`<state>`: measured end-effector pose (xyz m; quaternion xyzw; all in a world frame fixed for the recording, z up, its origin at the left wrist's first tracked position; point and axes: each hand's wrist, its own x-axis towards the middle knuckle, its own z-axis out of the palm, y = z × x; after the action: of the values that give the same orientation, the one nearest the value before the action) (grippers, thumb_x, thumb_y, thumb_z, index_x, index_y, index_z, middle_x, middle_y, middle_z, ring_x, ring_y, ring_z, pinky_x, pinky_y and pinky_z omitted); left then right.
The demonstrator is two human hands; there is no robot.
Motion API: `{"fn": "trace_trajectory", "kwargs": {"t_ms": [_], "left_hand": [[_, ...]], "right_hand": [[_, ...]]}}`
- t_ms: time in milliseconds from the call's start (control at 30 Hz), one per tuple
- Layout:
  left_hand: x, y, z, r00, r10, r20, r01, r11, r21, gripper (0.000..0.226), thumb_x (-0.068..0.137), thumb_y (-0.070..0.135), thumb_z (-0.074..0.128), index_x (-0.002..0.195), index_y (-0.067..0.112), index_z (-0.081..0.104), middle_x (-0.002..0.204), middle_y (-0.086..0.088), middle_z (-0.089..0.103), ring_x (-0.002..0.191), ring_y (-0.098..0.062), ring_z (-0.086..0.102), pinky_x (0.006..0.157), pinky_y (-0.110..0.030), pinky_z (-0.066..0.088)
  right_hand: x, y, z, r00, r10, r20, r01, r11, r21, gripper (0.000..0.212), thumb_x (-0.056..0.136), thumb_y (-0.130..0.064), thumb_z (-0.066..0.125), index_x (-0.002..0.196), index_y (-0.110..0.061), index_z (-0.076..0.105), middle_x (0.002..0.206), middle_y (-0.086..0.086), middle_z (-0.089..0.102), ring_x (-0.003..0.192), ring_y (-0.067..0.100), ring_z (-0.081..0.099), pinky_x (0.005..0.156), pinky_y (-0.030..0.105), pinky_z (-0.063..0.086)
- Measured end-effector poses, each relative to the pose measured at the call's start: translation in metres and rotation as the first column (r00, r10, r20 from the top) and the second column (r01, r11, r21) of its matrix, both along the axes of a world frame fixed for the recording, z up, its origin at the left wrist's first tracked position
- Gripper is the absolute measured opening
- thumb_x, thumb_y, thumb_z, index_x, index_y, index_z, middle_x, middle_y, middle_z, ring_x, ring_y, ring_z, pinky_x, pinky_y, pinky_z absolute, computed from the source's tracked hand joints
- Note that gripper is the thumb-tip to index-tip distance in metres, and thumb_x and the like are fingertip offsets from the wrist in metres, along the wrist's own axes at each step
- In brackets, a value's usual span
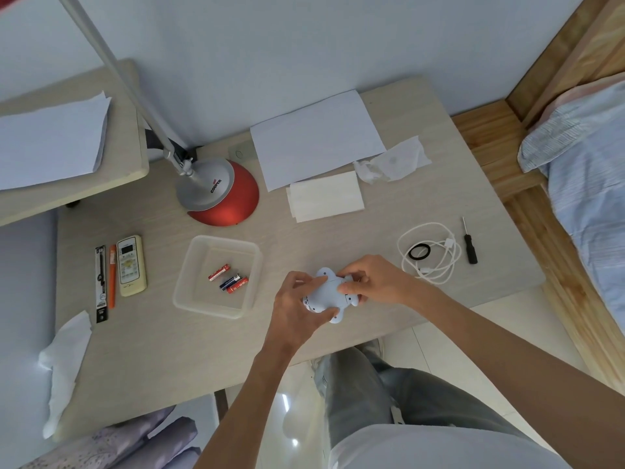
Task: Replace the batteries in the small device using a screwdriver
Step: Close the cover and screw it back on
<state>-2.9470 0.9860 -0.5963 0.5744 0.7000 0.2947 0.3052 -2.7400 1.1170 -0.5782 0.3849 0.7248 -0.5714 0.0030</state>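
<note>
I have both hands on the pale blue device, held just above the desk near its front edge. My left hand curls round its lower end, and my right hand pinches its upper end with the fingertips. Left of it, a clear plastic container holds three batteries. The black-handled screwdriver lies untouched near the desk's right edge, just beside a coiled white cable with a black ring inside the coil.
</note>
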Motion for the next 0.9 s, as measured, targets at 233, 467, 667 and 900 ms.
{"fn": "trace_trajectory", "kwargs": {"t_ms": [233, 467, 667, 900], "left_hand": [[-0.003, 0.001, 0.001, 0.997, 0.074, 0.032, -0.072, 0.995, -0.075, 0.07, 0.065, 0.033, 0.105, 0.13, 0.031, 0.078, 0.125, 0.005, 0.059, 0.111, -0.017, 0.066, 0.082, -0.039, 0.068], [0.005, 0.004, 0.003, 0.999, 0.036, -0.03, -0.039, 0.993, -0.114, 0.072, 0.069, 0.033, 0.104, 0.135, 0.027, 0.076, 0.13, 0.004, 0.059, 0.113, -0.017, 0.063, 0.088, -0.02, 0.06], [0.009, 0.011, 0.015, 0.997, 0.033, -0.068, -0.045, 0.981, -0.189, 0.073, 0.073, 0.035, 0.101, 0.139, 0.025, 0.073, 0.132, 0.0, 0.061, 0.112, -0.018, 0.061, 0.093, -0.03, 0.061], [0.017, 0.025, 0.025, 0.993, -0.017, -0.118, -0.015, 0.964, -0.267, 0.073, 0.076, 0.033, 0.099, 0.142, 0.02, 0.072, 0.125, -0.004, 0.064, 0.103, -0.013, 0.057, 0.09, -0.021, 0.043]], "right_hand": [[0.024, 0.011, 0.03, 0.905, -0.425, -0.03, 0.421, 0.883, 0.205, 0.023, 0.096, -0.042, 0.072, 0.108, -0.024, 0.08, 0.093, -0.008, 0.079, 0.065, 0.015, 0.075, 0.073, 0.039, 0.063], [0.138, 0.062, 0.006, 0.477, -0.86, 0.183, 0.631, 0.48, 0.61, 0.01, 0.094, -0.021, 0.07, 0.101, -0.015, 0.072, 0.099, 0.007, 0.076, 0.094, 0.032, 0.072, 0.083, 0.043, 0.059], [0.158, 0.061, -0.029, 0.396, -0.783, 0.479, 0.545, 0.62, 0.564, 0.041, 0.093, -0.044, 0.07, 0.11, -0.008, 0.062, 0.112, 0.017, 0.069, 0.102, 0.041, 0.069, 0.083, 0.047, 0.057], [0.146, 0.06, -0.027, 0.399, -0.725, 0.561, 0.505, 0.685, 0.526, 0.033, 0.103, -0.031, 0.062, 0.119, -0.002, 0.063, 0.123, 0.021, 0.065, 0.111, 0.044, 0.067, 0.087, 0.047, 0.054]]}}
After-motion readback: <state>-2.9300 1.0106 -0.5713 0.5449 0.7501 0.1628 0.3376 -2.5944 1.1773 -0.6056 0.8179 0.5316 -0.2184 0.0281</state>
